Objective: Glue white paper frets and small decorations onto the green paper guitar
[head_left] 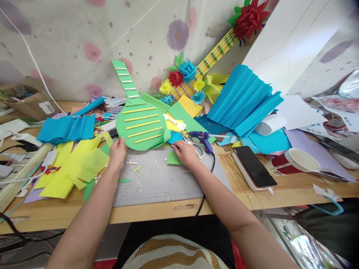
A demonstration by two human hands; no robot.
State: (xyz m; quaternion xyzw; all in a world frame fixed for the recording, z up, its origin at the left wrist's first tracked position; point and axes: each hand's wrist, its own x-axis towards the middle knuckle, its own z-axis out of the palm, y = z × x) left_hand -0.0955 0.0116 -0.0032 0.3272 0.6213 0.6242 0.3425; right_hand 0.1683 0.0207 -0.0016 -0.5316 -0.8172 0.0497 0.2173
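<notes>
From the head view, the grey cutting mat (pixel 157 186) lies in front of me, and the green paper lute (pixel 141 125) sits at its far edge, left of the middle. The lute's long axis runs away from me with a lean to the left: the round body is at the near end, and the narrow neck points up and left, beyond the mat. Five white strips cross the neck and five yellow ones cross the body, all roughly square to that axis. Its lower right edge curls up.

My left hand (pixel 117 152), at the mat's far left corner, has thumb and fingers nearly closed, pinching the lute's lower left rim. My right hand (pixel 186 152), over the mat's far right part, has bent fingers at a green paper piece (pixel 173 158); I cannot tell whether they grip it or merely rest there.

Just beside that hand, at the mat's far right, are the scissors (pixel 200 151) and the blue glue gun (pixel 204 139). Yellow paper (pixel 70 170) lies left of the mat, a phone (pixel 254 166) right of it, and a paper cup (pixel 293 161) farther right.
</notes>
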